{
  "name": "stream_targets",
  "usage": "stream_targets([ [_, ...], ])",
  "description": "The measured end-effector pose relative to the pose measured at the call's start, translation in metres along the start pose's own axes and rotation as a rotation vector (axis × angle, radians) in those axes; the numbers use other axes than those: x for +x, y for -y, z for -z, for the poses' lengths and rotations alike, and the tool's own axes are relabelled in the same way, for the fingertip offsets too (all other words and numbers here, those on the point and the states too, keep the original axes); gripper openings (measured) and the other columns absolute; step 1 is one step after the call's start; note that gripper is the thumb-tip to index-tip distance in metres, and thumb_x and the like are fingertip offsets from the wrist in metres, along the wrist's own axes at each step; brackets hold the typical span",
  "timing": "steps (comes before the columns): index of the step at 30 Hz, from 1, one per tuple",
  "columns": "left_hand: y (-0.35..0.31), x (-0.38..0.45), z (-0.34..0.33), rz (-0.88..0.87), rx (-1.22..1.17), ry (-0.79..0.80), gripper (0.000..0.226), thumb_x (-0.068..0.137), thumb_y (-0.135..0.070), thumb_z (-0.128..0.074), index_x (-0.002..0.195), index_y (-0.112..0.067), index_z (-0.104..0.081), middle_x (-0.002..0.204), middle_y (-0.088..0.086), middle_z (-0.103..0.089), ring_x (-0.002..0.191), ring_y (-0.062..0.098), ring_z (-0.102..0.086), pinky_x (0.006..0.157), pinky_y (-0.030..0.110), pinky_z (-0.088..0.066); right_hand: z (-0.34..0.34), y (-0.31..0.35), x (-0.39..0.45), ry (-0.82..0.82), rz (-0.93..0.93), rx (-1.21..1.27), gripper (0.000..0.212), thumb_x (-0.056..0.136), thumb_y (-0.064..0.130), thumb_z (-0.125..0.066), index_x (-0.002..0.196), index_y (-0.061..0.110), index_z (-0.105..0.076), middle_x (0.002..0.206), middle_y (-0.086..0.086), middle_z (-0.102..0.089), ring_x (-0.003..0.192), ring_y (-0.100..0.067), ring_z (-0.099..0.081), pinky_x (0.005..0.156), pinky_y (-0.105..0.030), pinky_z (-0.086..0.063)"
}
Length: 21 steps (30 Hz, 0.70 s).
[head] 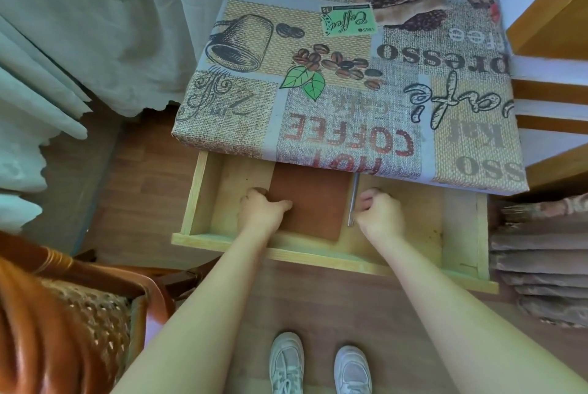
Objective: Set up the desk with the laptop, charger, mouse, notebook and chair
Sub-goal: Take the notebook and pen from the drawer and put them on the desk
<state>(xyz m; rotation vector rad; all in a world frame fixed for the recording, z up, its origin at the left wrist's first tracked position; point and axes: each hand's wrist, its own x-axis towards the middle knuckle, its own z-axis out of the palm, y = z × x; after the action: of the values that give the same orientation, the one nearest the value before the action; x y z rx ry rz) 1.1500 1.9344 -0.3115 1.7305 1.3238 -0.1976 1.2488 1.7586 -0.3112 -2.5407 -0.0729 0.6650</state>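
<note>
From the head camera, you are standing over a small counter (350,81) covered in a cloth printed with coffee motifs and words such as "CAFE" and "HOT COFFEE". Its pale wooden drawer (461,234) is pulled out toward you, and both your bare arms reach down into it.

Your left hand (262,207) sits on the left edge of a flat reddish-brown notebook (313,202) lying on the drawer bottom, partly tucked under the counter's front edge. The fingers are curled together around that edge, thumb lying across the cover, so the hand is clamped on the notebook.

Your right hand (378,209) is just right of the notebook, fingers curled into a closed fist. A slim silver pen (352,202) lies lengthwise between the notebook and this hand; the knuckles touch or nearly touch it, but you cannot tell whether the fingers actually grip it.

A dark wooden chair with a woven cane seat (95,307) stands at your lower left, beside the drawer. Pale curtains (79,27) hang at the upper left. Folded brownish fabric (541,266) is stacked to the right of the drawer. Your white sneakers (318,365) stand on the wood-look floor (350,314) below the drawer front.
</note>
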Motion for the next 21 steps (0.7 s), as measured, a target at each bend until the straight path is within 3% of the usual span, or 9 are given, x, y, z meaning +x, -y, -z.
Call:
stream_targets([
  [3, 0.002, 0.005, -0.005, 0.092, -0.205, 0.088, 0.058, 0.076, -0.028, -0.077, 0.123, -0.007, -0.049, 0.119, 0.008, -0.057, 0.104, 0.024, -0.057, 0.088, 0.031, -0.047, -0.007, 0.001, 0.005, -0.039, 0.002, 0.0, 0.028, 0.075, 0.009, -0.066, 0.102, 0.014, -0.062, 0.101, -0.006, -0.068, 0.089, -0.027, -0.065, 0.073, -0.029, -0.05],
  [5, -0.001, 0.003, -0.009, 0.122, -0.309, 0.167, 0.066, 0.067, -0.039, -0.079, 0.12, -0.006, -0.055, 0.112, 0.003, -0.061, 0.094, 0.018, -0.059, 0.075, 0.027, -0.047, -0.009, 0.003, 0.007, -0.056, -0.003, 0.006, 0.026, 0.076, 0.009, -0.064, 0.101, 0.013, -0.062, 0.099, -0.008, -0.07, 0.085, -0.027, -0.067, 0.072, -0.031, -0.052],
  [8, -0.001, 0.005, -0.014, 0.119, -0.278, 0.133, 0.089, 0.044, -0.061, -0.073, 0.116, -0.011, -0.058, 0.116, 0.003, -0.063, 0.104, 0.021, -0.061, 0.092, 0.034, -0.05, -0.009, 0.004, 0.009, -0.044, -0.025, -0.008, 0.029, 0.076, 0.01, -0.066, 0.105, 0.01, -0.062, 0.101, -0.009, -0.069, 0.09, -0.029, -0.065, 0.071, -0.027, -0.047],
  [10, -0.006, -0.001, -0.012, 0.124, -0.354, 0.192, 0.081, 0.057, -0.059, -0.075, 0.117, -0.009, -0.052, 0.116, 0.005, -0.062, 0.104, 0.021, -0.062, 0.091, 0.034, -0.051, -0.005, 0.004, 0.011, -0.008, -0.04, -0.004, 0.032, 0.074, 0.012, -0.068, 0.106, 0.009, -0.062, 0.103, -0.01, -0.068, 0.092, -0.03, -0.065, 0.072, -0.028, -0.046],
  [12, -0.009, -0.005, -0.013, 0.107, -0.441, 0.259, 0.056, 0.08, -0.042, -0.071, 0.117, -0.008, -0.045, 0.112, 0.006, -0.062, 0.097, 0.019, -0.063, 0.074, 0.028, -0.052, -0.002, 0.006, 0.012, 0.021, -0.061, 0.01, 0.032, 0.072, 0.013, -0.068, 0.104, 0.008, -0.063, 0.101, -0.012, -0.069, 0.091, -0.03, -0.065, 0.074, -0.029, -0.048],
  [14, -0.009, -0.01, -0.014, 0.034, -0.461, 0.264, 0.039, 0.09, -0.029, -0.064, 0.117, -0.011, -0.041, 0.107, 0.004, -0.063, 0.09, 0.017, -0.063, 0.067, 0.026, -0.051, 0.0, 0.008, 0.012, 0.029, -0.064, -0.013, 0.027, 0.073, 0.012, -0.067, 0.099, 0.008, -0.065, 0.096, -0.014, -0.07, 0.088, -0.03, -0.066, 0.073, -0.03, -0.049],
  [17, -0.01, -0.017, -0.013, -0.045, -0.472, 0.246, 0.021, 0.095, -0.021, -0.057, 0.111, -0.02, -0.044, 0.101, -0.001, -0.063, 0.087, 0.015, -0.063, 0.067, 0.024, -0.051, 0.003, 0.008, 0.01, 0.013, -0.03, -0.077, 0.017, 0.078, 0.012, -0.064, 0.095, 0.008, -0.067, 0.101, -0.014, -0.069, 0.092, -0.031, -0.064, 0.073, -0.029, -0.046],
  [19, -0.01, -0.017, -0.011, -0.05, -0.465, 0.213, 0.012, 0.096, -0.023, -0.054, 0.108, -0.02, -0.053, 0.106, 0.003, -0.066, 0.091, 0.018, -0.064, 0.077, 0.03, -0.054, 0.005, 0.006, 0.007, 0.006, -0.021, -0.115, 0.015, 0.08, 0.011, -0.062, 0.094, 0.008, -0.067, 0.103, -0.014, -0.068, 0.094, -0.032, -0.063, 0.075, -0.032, -0.048],
  [21, -0.01, -0.014, -0.008, -0.028, -0.441, 0.12, 0.03, 0.092, -0.033, -0.052, 0.116, -0.016, -0.057, 0.114, 0.005, -0.066, 0.102, 0.025, -0.063, 0.094, 0.041, -0.051, 0.006, 0.006, 0.004, 0.001, -0.022, -0.142, 0.017, 0.078, 0.011, -0.063, 0.094, 0.006, -0.066, 0.103, -0.016, -0.067, 0.094, -0.034, -0.062, 0.077, -0.035, -0.051],
])
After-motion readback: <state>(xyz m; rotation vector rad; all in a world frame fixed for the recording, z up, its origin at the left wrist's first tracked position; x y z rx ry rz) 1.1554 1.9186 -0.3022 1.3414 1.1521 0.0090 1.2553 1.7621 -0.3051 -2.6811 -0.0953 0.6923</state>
